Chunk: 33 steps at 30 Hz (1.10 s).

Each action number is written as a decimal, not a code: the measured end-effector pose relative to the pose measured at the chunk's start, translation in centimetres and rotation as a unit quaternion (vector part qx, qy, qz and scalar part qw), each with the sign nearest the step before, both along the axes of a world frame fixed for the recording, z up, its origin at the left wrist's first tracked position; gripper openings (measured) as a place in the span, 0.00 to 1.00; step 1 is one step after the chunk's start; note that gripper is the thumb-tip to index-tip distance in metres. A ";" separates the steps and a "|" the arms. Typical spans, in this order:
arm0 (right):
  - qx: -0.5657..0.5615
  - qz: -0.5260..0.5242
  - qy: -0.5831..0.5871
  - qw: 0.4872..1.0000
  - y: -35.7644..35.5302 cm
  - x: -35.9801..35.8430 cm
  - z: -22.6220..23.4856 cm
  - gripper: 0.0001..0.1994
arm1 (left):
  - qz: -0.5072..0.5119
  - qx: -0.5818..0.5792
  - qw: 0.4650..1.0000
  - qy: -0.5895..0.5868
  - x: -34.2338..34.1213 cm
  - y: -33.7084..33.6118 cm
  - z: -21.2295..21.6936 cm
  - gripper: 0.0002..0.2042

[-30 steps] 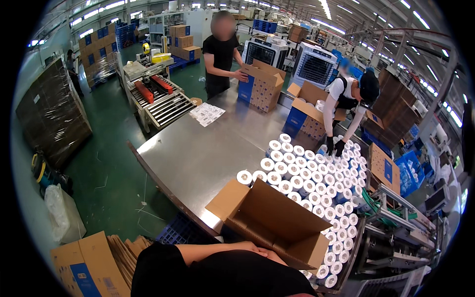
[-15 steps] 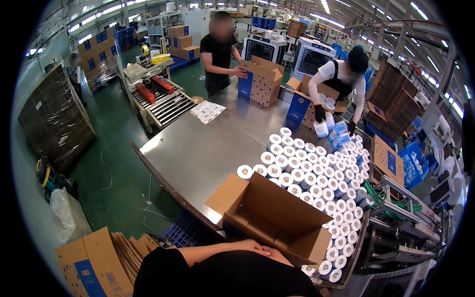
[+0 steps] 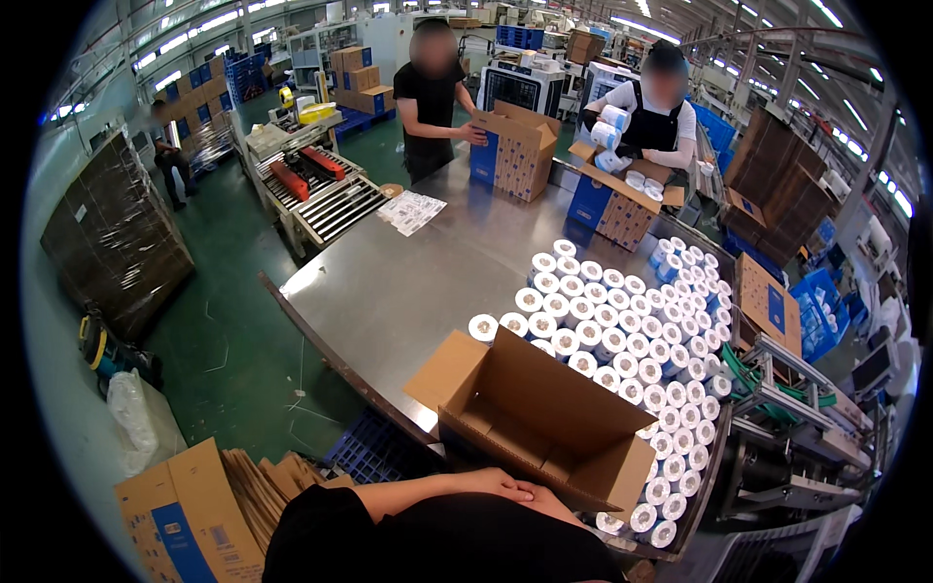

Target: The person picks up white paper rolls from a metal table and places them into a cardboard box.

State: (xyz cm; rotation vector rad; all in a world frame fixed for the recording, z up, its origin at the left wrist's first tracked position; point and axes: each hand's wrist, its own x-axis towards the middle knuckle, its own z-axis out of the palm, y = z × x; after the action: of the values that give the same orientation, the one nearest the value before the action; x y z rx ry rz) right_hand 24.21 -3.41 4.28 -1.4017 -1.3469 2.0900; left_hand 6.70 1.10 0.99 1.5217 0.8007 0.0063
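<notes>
In front of my body, my left hand and my right hand meet at the near side of an open cardboard box. The fingers of my left hand lie loosely stretched across my right hand, whose own fingers are mostly hidden. Neither hand shows anything held. The box stands tilted in view with its flaps spread, and its visible inside is bare cardboard. Right behind and beside it, many upright white rolls with blue sides crowd the metal table.
Across the table one person steadies a blue-printed carton; another holds wrapped rolls over an open carton. A roller conveyor adjoins the far left side. Flattened cartons stand at lower left, and a metal frame at right.
The person at the far right has straightened up and lifted wrapped rolls from the table to above their carton. My hands stay together in place. The view has shifted slightly.
</notes>
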 end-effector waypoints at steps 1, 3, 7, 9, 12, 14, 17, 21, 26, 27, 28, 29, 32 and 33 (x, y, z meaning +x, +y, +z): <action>-0.001 -0.015 0.002 1.000 -0.1 -0.3 0.9 0.20 | 0.000 -0.002 1.000 -0.001 0.0 0.0 0.1 0.23; 0.003 -0.018 0.006 1.000 0.0 -0.6 1.5 0.19 | 0.008 -0.003 1.000 -0.004 -0.2 -0.2 0.4 0.23; 0.022 -0.005 0.006 1.000 0.1 0.0 0.4 0.18 | 0.008 -0.010 1.000 -0.018 -0.1 0.0 1.1 0.23; 0.023 -0.002 0.009 1.000 0.1 0.3 -1.1 0.18 | 0.011 -0.017 1.000 -0.019 -0.1 0.0 1.2 0.23; 0.020 -0.004 0.017 1.000 0.2 0.4 -1.9 0.17 | 0.015 -0.020 1.000 -0.015 -0.1 0.1 1.2 0.23; 0.022 -0.009 0.021 0.999 0.3 0.3 -1.3 0.18 | 0.004 -0.020 1.000 -0.008 -0.1 0.4 1.0 0.23; 0.022 -0.005 0.001 1.000 0.6 0.0 -0.5 0.17 | 0.007 -0.023 1.000 -0.016 -0.2 0.5 0.6 0.22; 0.025 -0.005 0.003 1.000 0.6 0.2 -1.8 0.16 | 0.002 -0.023 1.000 -0.015 -0.2 0.7 0.7 0.22; 0.009 -0.016 0.023 1.000 0.7 -0.1 -1.1 0.16 | -0.003 -0.014 1.000 -0.019 -0.4 0.8 1.0 0.22; 0.005 -0.019 0.028 0.999 0.7 -0.1 -1.3 0.16 | -0.003 -0.018 1.000 -0.018 -0.3 0.9 0.9 0.22; 0.001 -0.021 0.032 0.999 0.7 -0.1 -1.5 0.15 | -0.003 -0.022 1.000 -0.017 -0.3 0.9 0.7 0.22; -0.002 -0.023 0.036 0.999 0.7 -0.1 -1.6 0.15 | -0.003 -0.026 1.000 -0.016 -0.3 0.9 0.7 0.22; -0.004 -0.024 0.032 0.999 0.7 -0.2 -1.3 0.15 | -0.004 -0.026 0.999 -0.018 -0.3 0.9 0.9 0.22; -0.004 -0.023 0.032 0.999 0.7 -0.2 -1.3 0.15 | -0.001 -0.026 0.999 -0.024 -0.3 0.9 1.0 0.22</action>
State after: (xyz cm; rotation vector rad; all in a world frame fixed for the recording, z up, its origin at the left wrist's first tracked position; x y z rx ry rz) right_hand 24.06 -2.71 2.98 -1.3457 -1.2702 2.0947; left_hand 6.35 1.98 1.95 1.4679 0.7557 0.0210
